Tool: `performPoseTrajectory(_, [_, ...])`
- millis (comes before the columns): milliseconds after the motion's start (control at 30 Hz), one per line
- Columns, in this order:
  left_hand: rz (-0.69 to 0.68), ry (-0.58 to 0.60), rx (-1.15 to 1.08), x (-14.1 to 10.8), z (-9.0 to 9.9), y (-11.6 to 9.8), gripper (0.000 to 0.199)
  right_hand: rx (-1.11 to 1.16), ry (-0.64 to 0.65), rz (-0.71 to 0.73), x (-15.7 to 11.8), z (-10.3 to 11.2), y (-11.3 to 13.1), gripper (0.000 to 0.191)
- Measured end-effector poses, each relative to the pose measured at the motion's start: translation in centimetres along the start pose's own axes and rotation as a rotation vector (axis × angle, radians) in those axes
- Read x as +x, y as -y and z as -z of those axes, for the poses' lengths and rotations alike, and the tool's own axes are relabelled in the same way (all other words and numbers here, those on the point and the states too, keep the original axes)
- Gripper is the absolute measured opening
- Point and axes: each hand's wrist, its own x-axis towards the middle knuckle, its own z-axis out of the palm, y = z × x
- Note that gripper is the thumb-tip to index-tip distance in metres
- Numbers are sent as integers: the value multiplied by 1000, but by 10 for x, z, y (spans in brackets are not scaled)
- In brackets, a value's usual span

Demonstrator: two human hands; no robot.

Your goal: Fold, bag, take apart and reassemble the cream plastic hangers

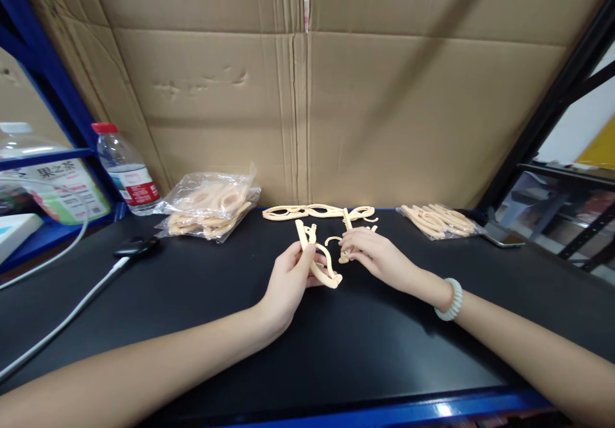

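My left hand is closed around a beige plastic folding hanger, its curved arms angled toward my right hand. My right hand has its fingers bent together on a beige plastic hanger piece that sticks up above the knuckles; the fingers hide part of it. Beside those fingers a curved beige hook shows on the black table. Just behind both hands, beige hangers lie in a row along the back of the table.
Bagged beige hanger parts are stacked at the left back, and another clear bag lies at the right near a phone-like object. A red-capped bottle, a black device and its white cable are at left. Cardboard walls the back.
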Motion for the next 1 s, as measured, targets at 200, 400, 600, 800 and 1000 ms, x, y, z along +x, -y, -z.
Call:
performPoseTrajectory(200, [13, -12, 5, -1, 1, -1, 31, 36, -7, -88, -5, -4, -2, 11])
performPoseTrajectory(400, [8, -29, 18, 0, 1, -1, 34, 52, 6, -86, -3, -5, -3, 13])
performPoseTrajectory(600, [1, -13, 25, 0, 0, 0, 33, 37, 21, -92, -5, -5, -4, 14])
performPoseTrajectory(800, [-1, -14, 21, 0, 1, 1, 31, 46, 10, -81, -7, -7, -9, 16])
performPoseTrajectory(1000, [5, -16, 25, 0, 2, 1, 32, 39, -7, -71, -6, -6, -9, 17])
